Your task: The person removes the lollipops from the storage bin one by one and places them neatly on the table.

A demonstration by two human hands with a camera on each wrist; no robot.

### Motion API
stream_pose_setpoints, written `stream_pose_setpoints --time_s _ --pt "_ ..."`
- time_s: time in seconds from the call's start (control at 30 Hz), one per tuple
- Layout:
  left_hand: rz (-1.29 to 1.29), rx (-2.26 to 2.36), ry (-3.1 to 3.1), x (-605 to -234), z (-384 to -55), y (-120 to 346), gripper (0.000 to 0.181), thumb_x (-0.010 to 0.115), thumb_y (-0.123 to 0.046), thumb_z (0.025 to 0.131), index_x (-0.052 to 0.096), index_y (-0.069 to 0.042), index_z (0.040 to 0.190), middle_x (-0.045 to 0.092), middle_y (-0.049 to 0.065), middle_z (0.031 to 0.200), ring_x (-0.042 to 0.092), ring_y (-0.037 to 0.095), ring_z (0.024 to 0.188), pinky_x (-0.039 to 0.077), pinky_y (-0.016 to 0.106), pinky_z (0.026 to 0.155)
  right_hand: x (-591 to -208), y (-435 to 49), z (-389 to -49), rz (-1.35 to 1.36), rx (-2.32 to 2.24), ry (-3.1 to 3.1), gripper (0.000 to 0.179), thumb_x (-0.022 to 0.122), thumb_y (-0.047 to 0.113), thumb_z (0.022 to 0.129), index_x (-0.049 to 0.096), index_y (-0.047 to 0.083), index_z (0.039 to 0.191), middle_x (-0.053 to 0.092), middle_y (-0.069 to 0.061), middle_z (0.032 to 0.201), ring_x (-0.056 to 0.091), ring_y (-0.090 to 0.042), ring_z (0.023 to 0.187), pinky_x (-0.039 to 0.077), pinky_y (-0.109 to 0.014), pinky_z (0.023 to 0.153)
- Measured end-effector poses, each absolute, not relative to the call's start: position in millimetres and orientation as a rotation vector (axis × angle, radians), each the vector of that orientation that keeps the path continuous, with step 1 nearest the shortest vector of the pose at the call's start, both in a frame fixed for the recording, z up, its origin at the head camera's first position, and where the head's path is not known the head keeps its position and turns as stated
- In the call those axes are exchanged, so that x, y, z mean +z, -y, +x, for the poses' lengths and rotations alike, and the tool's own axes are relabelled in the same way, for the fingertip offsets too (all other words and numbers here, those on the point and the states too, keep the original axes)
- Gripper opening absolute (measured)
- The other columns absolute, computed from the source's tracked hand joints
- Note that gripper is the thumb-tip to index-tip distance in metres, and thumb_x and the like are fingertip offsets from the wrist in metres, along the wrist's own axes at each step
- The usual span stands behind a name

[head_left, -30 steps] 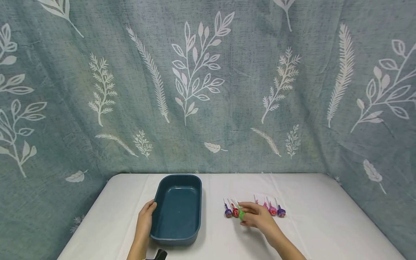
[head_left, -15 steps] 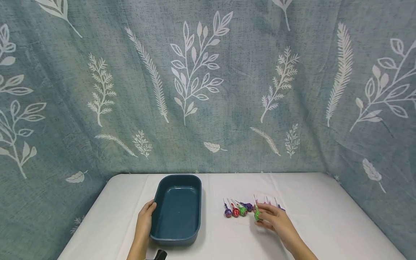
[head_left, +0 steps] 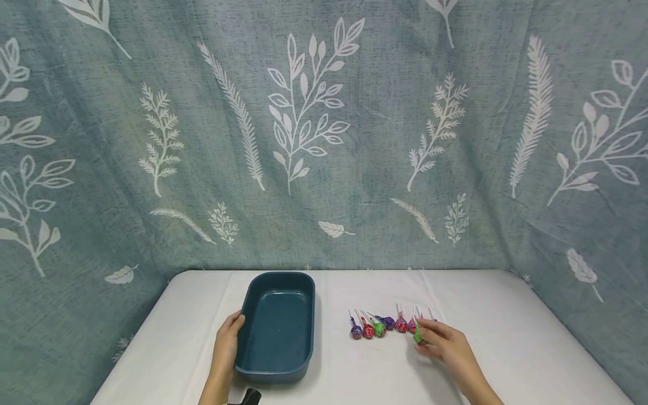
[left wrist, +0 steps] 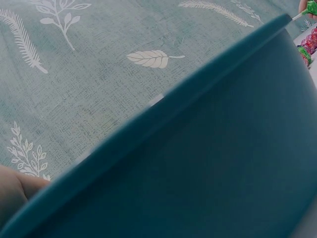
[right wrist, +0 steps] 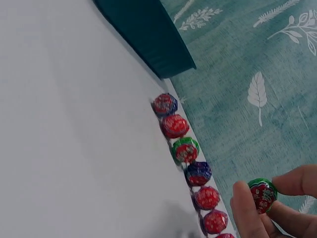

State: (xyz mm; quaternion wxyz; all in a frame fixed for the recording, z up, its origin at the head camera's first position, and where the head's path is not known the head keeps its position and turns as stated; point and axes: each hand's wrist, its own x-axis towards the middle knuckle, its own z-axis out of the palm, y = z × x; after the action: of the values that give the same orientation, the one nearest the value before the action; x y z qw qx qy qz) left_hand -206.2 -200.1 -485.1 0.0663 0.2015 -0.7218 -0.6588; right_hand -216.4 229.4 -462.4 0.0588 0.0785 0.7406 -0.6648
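Note:
My left hand (head_left: 225, 343) holds the left side of a dark teal rectangular tub (head_left: 275, 376), its fingertips at the rim. In the left wrist view the tub's wall (left wrist: 208, 148) fills most of the picture. My right hand (head_left: 448, 349) pinches a green-wrapped lollipop (right wrist: 262, 194) between fingers and thumb, stick up, in front of the right end of a lollipop row. From the left, that row has a purple lollipop (head_left: 356, 332), a red one (head_left: 368, 331), a green one (head_left: 379, 328), another purple one (head_left: 388, 323) and several red or pink ones, partly hidden behind my hand.
A white cloth (head_left: 364, 371) covers the table. Behind it hangs a blue-green leaf-print curtain (head_left: 374, 236). A small black object (head_left: 251, 396) pokes in at the bottom, in front of the tub.
My right hand has moved right, past the front of the row, with a green lollipop in its fingers. Another green lollipop stays in the row. My left hand and the tub keep their place.

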Motion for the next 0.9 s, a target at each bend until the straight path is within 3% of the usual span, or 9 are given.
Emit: stream_pose_setpoints --time_s 0.37,0.63,0.9 --pt "0.585 -1.995 2.182 -485.4 -205.7 198.7 0.054 0.038 -0.031 0.104 0.037 0.007 0.142 0.032 0.030 0.147 0.025 0.047 0.136 0.017 0.061 0.109 -461.7 -260.4 -217.1 0.324 -1.988 -2.297 0.045 0.054 0.018 0.100 0.048 -0.011 0.134 0.053 -0.023 0.129 0.067 -0.018 0.093 0.054 -0.037 0.084" --pt "0.592 -1.990 2.182 -485.8 -208.0 199.3 0.055 0.038 -0.031 0.104 0.037 0.009 0.141 0.032 0.031 0.146 0.025 0.047 0.136 0.017 0.061 0.109 -465.8 -275.6 -219.7 0.385 -1.951 -2.362 0.047 0.050 0.019 0.101 0.045 -0.013 0.135 0.042 -0.030 0.139 0.061 -0.003 0.091 0.052 -0.033 0.086" --pt "0.598 -1.984 2.188 -486.6 -207.5 199.2 0.055 0.038 -0.031 0.104 0.036 0.008 0.142 0.032 0.030 0.147 0.025 0.047 0.136 0.016 0.061 0.109 -475.8 -290.5 -228.3 0.479 -1.818 -2.505 0.047 0.055 0.019 0.096 0.051 -0.010 0.133 0.049 -0.029 0.134 0.063 -0.001 0.084 0.055 -0.025 0.075"
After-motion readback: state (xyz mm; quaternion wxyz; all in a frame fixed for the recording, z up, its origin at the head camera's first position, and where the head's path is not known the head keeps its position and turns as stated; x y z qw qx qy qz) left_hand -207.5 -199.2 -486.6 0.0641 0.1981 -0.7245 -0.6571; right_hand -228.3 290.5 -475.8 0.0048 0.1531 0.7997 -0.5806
